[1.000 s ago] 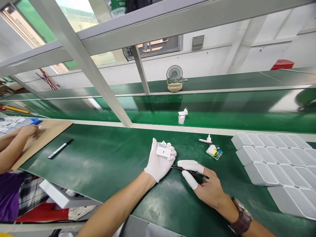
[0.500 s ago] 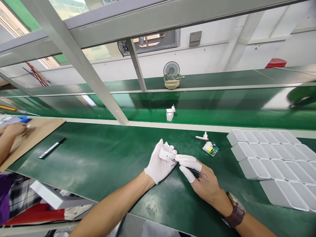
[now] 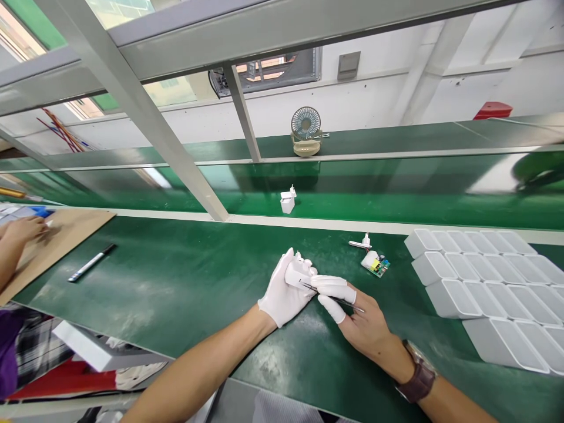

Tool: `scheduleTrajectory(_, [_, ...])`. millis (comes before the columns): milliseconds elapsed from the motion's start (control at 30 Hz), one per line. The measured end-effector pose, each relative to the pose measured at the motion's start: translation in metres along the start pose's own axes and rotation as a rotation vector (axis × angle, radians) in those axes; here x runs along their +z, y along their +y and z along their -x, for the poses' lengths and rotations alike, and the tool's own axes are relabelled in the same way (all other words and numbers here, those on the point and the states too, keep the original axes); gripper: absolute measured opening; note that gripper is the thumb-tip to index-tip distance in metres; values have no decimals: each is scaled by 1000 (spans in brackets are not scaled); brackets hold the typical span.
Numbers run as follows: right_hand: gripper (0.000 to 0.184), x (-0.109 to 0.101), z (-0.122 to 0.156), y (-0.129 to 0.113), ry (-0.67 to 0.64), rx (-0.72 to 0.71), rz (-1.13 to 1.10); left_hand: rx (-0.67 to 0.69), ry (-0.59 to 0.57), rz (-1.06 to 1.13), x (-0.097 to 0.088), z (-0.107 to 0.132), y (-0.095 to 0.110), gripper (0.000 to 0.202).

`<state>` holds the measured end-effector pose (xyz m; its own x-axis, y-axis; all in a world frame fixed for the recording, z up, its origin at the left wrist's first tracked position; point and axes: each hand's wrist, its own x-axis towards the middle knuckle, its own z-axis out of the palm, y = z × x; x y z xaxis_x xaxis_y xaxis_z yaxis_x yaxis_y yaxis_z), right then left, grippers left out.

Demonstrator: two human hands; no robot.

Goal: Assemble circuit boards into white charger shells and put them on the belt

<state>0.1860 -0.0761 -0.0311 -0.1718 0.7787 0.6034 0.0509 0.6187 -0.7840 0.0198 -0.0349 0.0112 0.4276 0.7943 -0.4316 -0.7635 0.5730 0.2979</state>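
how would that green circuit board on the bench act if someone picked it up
The circuit board looks flat and rigid, so it should stay stiff. Its crowded surface is uncased, so it may be fragile if squeezed. What looks like red wire seems to run to the white plug piece, which might drag along.

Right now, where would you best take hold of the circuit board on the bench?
Probably pinch the circuit board by opposite edges of its green end, coming from the near right: raised parts crowd its top, and the plug lies off its far left. The nearer right hand holds tweezers.
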Motion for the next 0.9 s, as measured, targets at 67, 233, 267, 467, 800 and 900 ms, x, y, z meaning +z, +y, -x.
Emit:
scheduleTrajectory(67, [48,-1,-1,-1,-11,-5,0,12,12,-28,0,0,-1,27])
scheduleTrajectory(233, [42,-3,-4,-5,-93,7,-9,182,60,-133,-1,3,-6,15])
scheduleTrajectory(267, [41,-3,-4,-6,-114,9,-4,215,52,-149,-2,4,-7,13])
scheduleTrajectory(467, [42,-3,0,-4,-200,-3,21,220,19,-127,-7,4,-11,19])
scheduleTrajectory(800, [41,0,7,-4,-165,155,-46,156,34,-83,-15,3,-13,20])
scheduleTrajectory(900, [39,0,4,-9,-139,155,-1,137,77,-90,-12,2,-12,23])
